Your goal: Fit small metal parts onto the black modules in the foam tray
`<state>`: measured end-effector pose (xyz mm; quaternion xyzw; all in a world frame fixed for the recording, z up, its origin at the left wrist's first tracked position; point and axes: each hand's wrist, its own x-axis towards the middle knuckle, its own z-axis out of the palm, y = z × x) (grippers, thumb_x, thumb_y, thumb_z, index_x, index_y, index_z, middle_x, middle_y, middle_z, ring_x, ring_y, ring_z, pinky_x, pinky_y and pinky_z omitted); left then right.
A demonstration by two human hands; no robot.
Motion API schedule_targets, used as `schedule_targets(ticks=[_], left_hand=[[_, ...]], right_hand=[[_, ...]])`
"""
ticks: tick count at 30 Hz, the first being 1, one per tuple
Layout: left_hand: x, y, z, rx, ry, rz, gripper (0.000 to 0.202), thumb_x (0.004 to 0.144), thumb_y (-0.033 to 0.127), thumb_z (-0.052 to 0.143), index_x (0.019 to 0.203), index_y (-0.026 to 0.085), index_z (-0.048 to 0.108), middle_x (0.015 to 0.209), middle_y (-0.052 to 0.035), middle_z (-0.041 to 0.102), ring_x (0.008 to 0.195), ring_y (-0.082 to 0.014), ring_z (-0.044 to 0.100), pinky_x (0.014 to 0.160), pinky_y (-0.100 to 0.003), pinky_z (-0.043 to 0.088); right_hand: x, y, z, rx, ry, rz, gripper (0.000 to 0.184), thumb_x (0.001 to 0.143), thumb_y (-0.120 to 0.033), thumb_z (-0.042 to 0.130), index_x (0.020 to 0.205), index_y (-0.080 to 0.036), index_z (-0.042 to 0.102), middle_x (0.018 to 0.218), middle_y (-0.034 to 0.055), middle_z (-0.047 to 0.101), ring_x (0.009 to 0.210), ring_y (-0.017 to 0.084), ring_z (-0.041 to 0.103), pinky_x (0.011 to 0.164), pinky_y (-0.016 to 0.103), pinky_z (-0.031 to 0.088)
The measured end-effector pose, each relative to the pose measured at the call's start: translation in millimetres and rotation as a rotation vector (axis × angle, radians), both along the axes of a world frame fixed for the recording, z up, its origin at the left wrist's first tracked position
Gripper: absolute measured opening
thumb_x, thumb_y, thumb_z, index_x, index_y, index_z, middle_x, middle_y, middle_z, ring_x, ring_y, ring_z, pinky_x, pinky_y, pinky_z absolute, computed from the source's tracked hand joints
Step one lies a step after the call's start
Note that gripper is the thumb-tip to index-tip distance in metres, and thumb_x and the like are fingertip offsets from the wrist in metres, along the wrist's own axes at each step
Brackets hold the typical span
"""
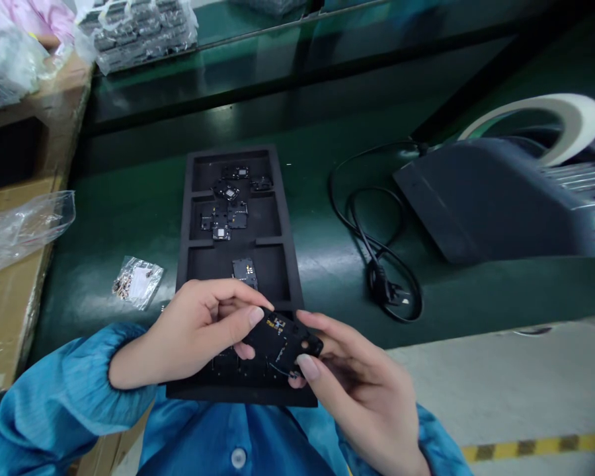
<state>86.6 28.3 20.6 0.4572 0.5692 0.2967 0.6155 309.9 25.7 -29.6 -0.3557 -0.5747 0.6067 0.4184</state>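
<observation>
Between my two hands is a black electronic part with small gold contacts and a round hole near its right end. My left hand pinches its left end between thumb and fingers. At the other end, my right hand grips it with thumb below and index finger above. Beneath them lies a black foam tray divided into compartments. Several small black circuit parts lie in the upper two compartments, and another black part sits just above my left hand. My hands hide some of the lowest compartment.
A small clear bag of tiny metal pieces lies left of the tray. To the right are a coiled black power cable and a dark tape dispenser. Cardboard covers the left side; wrapped stacks stand at the back.
</observation>
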Motion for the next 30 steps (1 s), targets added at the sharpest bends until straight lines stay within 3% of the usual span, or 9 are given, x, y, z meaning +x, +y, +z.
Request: schedule_targets(ticks=[9,13,15,18,20,23,26,30], left_hand=[[4,3,-2.9,-0.061,-0.066,0.014,0.023,0.094,0.036,0.064,0.101,0.016,0.073,0.073,-0.0022,0.071,0.06,-0.0128,0.072,0.057,-0.019,0.059],[-1,5,-6.7,-0.046,-0.064,-0.091,0.024,0.092,0.032,0.066,0.11,0.018,0.071,0.076,-0.0025,0.072,0.069,-0.0155,0.073,0.068,-0.025,0.061],[-8,12,-8.6,0.044,0.064,-0.109,0.024,0.091,0.03,0.066,0.112,0.019,0.071,0.082,-0.0032,0.073,0.073,-0.0158,0.072,0.071,-0.026,0.06],[-18,33,-13.3,0.232,0.358,-0.037,0.023,0.09,0.032,0.066,0.11,0.02,0.07,0.095,-0.0041,0.073,0.082,-0.0168,0.071,0.077,-0.028,0.058],[-20,51,-19.0,0.29,0.447,-0.068,0.022,0.088,0.031,0.067,0.107,0.02,0.068,0.097,-0.0038,0.073,0.087,-0.0178,0.07,0.079,-0.029,0.057],[-13,76,-32.9,0.316,0.528,-0.236,0.01,0.089,0.024,0.065,0.097,0.018,0.067,0.09,-0.0034,0.074,0.084,-0.0186,0.07,0.078,-0.031,0.055],[3,92,-51.9,0.335,0.568,-0.384,0.006,0.089,0.017,0.063,0.092,0.017,0.068,0.084,-0.0033,0.075,0.08,-0.0193,0.071,0.078,-0.033,0.054],[19,95,-73.2,0.379,0.646,-0.444,0.011,0.09,0.017,0.064,0.098,0.014,0.071,0.091,-0.0075,0.076,0.085,-0.0232,0.072,0.082,-0.037,0.055]], right_hand=[[0,-2,2.2,0.002,-0.01,-0.007,0.038,0.097,-0.013,0.067,0.131,-0.03,0.065,0.078,-0.0017,0.071,0.057,0.016,0.069,0.056,0.021,0.06],[0,1,-6.7,0.004,-0.09,-0.021,0.038,0.099,-0.017,0.066,0.135,-0.03,0.061,0.083,-0.0011,0.072,0.063,0.017,0.07,0.063,0.024,0.061],[2,6,-18.4,0.021,-0.158,-0.079,0.041,0.1,-0.022,0.067,0.139,-0.029,0.057,0.093,0.001,0.073,0.071,0.018,0.071,0.072,0.028,0.061],[6,17,-44.2,0.064,-0.236,-0.294,0.037,0.1,-0.029,0.067,0.136,-0.024,0.058,0.102,0.0048,0.072,0.08,0.02,0.069,0.075,0.031,0.058],[7,24,-62.6,0.056,-0.247,-0.378,0.033,0.099,-0.03,0.067,0.129,-0.022,0.061,0.096,0.005,0.071,0.079,0.021,0.068,0.072,0.031,0.057],[6,30,-82.6,0.038,-0.233,-0.386,0.032,0.095,-0.031,0.069,0.124,-0.018,0.063,0.09,0.0048,0.07,0.075,0.02,0.066,0.071,0.032,0.057],[4,31,-89.6,0.049,-0.255,-0.39,0.033,0.094,-0.031,0.069,0.123,-0.017,0.063,0.09,0.0054,0.068,0.075,0.021,0.065,0.071,0.033,0.057],[5,30,-89.7,0.06,-0.285,-0.364,0.032,0.095,-0.032,0.067,0.123,-0.018,0.063,0.089,0.0053,0.067,0.074,0.021,0.065,0.07,0.034,0.056]])
